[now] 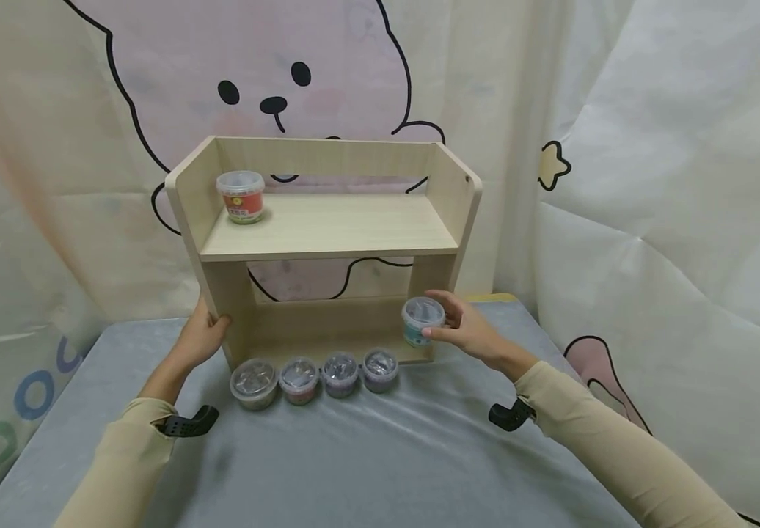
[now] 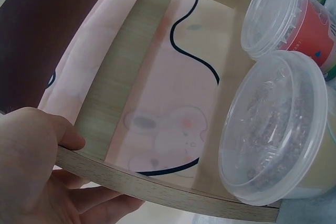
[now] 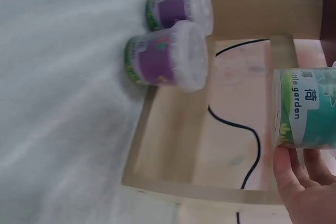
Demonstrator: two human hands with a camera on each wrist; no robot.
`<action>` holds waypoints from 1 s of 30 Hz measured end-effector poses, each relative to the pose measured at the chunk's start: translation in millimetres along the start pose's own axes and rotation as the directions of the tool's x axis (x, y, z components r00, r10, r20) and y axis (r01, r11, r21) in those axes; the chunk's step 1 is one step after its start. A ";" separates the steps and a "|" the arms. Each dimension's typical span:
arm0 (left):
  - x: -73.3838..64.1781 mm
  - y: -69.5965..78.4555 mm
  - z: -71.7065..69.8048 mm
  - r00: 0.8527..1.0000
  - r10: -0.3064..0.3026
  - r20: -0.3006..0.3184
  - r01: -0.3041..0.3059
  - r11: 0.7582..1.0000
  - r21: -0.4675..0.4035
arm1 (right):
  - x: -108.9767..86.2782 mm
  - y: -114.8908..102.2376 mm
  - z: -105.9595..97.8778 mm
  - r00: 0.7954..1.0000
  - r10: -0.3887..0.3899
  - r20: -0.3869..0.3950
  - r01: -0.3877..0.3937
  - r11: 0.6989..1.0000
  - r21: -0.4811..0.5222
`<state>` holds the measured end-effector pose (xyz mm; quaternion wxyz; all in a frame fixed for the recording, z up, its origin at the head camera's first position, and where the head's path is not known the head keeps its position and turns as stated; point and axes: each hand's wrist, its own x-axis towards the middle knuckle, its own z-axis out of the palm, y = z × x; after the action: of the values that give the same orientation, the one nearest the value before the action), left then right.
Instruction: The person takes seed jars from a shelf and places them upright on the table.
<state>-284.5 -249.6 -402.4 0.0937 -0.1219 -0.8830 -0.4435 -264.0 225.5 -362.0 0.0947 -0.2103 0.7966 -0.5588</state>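
A two-tier wooden shelf (image 1: 327, 227) stands on the cloth-covered table. My left hand (image 1: 203, 334) grips the edge of its left side panel, thumb inside and fingers outside in the left wrist view. In my right hand (image 1: 466, 330) is a clear-lidded plastic tub (image 1: 422, 323), held in front of the shelf's lower right; its teal label (image 3: 315, 108) reads "little garden". Lidded tubs stand in a row before the shelf: a large one (image 1: 254, 384), a red-labelled one (image 1: 299, 381) and two purple-labelled ones (image 1: 341, 375). A red-labelled tub (image 1: 242, 198) sits on the upper shelf, at left.
The table (image 1: 327, 462) has a grey-blue cloth over it. Behind hangs a pale curtain (image 1: 486, 88) with a cartoon bear print, and more curtain drapes both sides. A black wrist device (image 1: 190, 422) sits at my left sleeve, another (image 1: 510, 415) at the right.
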 end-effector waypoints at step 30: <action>-0.7 -0.9 0.3 0.998 -0.056 -0.001 0.056 0.998 0.007 | -12.1 94.3 26.7 0.995 0.045 -0.090 -0.052 0.995 -0.081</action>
<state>-284.2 -250.0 -403.4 0.0819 -0.0966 -0.8876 -0.4429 -264.5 235.1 -460.3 0.0643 -0.1699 0.8275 -0.5313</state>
